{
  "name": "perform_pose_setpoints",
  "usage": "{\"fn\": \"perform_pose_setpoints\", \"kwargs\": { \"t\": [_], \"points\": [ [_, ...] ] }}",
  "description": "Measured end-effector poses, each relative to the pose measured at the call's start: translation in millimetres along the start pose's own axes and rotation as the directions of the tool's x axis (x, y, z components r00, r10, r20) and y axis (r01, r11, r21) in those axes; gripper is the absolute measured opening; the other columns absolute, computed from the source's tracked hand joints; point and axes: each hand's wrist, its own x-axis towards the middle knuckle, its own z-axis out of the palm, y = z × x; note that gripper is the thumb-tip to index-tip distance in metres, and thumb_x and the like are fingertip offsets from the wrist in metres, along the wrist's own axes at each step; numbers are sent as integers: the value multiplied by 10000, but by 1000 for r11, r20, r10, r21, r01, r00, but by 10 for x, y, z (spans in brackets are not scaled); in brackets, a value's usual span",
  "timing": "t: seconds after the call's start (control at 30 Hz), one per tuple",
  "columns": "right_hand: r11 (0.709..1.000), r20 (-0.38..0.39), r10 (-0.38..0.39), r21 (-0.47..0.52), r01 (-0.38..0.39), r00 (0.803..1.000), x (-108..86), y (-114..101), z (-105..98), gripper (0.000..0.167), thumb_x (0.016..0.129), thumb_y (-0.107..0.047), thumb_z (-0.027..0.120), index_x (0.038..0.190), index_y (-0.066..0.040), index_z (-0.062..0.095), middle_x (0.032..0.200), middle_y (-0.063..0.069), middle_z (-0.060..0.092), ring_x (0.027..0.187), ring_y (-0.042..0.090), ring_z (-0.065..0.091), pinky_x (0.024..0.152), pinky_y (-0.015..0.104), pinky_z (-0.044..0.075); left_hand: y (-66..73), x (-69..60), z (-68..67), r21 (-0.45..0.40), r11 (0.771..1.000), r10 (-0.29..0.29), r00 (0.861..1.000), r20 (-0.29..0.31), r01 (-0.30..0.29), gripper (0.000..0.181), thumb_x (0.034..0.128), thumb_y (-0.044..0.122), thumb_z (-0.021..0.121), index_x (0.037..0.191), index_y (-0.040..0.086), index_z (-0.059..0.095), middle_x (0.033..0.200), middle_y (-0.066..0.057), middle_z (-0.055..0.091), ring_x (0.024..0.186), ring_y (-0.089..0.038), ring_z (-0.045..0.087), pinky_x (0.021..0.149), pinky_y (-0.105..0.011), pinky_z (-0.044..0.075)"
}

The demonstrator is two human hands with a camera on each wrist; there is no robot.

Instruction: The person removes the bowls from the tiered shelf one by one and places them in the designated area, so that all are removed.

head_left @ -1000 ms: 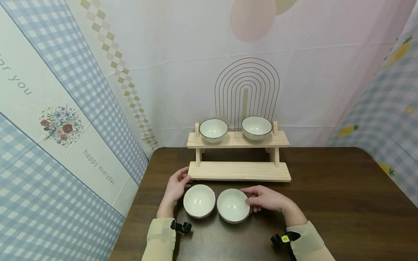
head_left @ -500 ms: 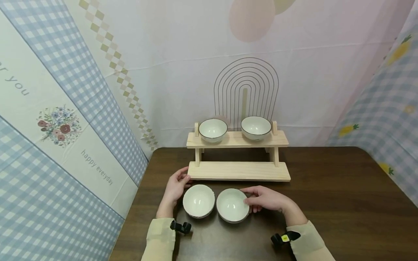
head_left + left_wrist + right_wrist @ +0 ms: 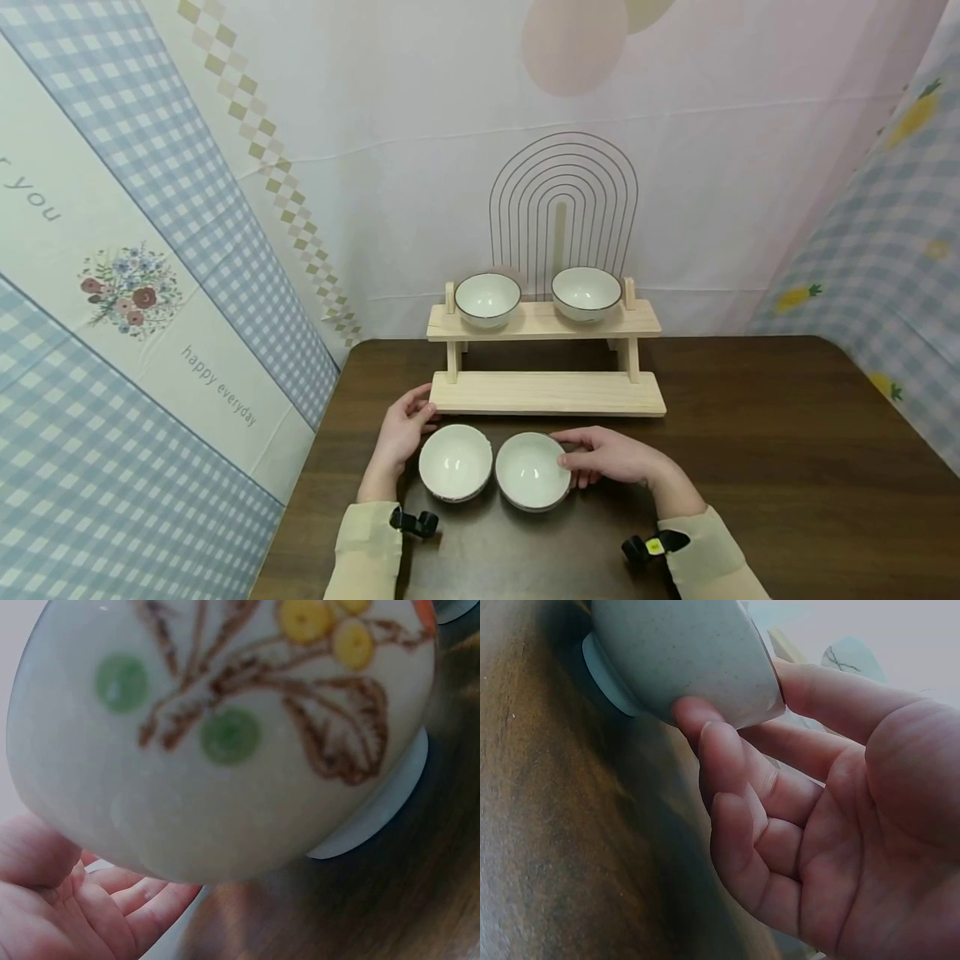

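Note:
Two white bowls stand side by side on the table before the stand. My right hand [image 3: 611,456] pinches the right bowl [image 3: 532,472] at its rim, thumb on the rim and fingers against the outer wall; the right wrist view shows this bowl's plain side [image 3: 682,660]. Beside the left bowl [image 3: 455,463], my left hand [image 3: 400,429] lies at the left front corner of the wooden two-tier stand [image 3: 547,393], its fingers relaxed. In the left wrist view the left bowl's painted side [image 3: 195,802] hides part of that hand, so its exact contact with the stand cannot be told.
On the stand's upper shelf sit two more white bowls with dark rims, a left one [image 3: 487,302] and a right one [image 3: 587,294]. Patterned cloth [image 3: 405,192] hangs behind and along both sides of the dark wooden table [image 3: 750,442].
Both hands and the bowls keep their places on the table. Only the head view has shifted slightly.

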Motion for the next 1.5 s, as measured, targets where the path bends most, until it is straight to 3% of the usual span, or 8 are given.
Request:
{"fn": "perform_pose_setpoints", "kwargs": {
  "t": [0.57,1.23,1.5],
  "points": [
    [1000,-20,-5,0,5,1000,-9,2,-3,569,1091,-244,652,1538,75,504,898,104,756,787,240,709,693,367,614,-24,22,-16,12,1000,-18,1000,-8,18,418,1082,5,600,1500,11,589,1187,-222,706,1034,-315,710,885,-412,630],
    [1000,-42,10,-30,-11,999,-30,-42,-19,561,1095,-288,644,1536,39,528,962,81,765,845,272,716,741,398,610,-12,16,-14,25,1000,-7,1000,-13,7,408,1085,5,595,1493,-3,590,1189,-233,701,1045,-342,708,902,-443,628],
    [998,-93,11,-54,-16,996,-54,-17,-69,525,1097,-321,634,1521,-19,571,1018,62,745,878,259,711,767,395,607,-25,14,-23,19,1000,-17,1000,-8,17,400,1096,44,594,1491,-19,585,1227,-250,691,1097,-402,694,900,-431,627]
  ]
}}
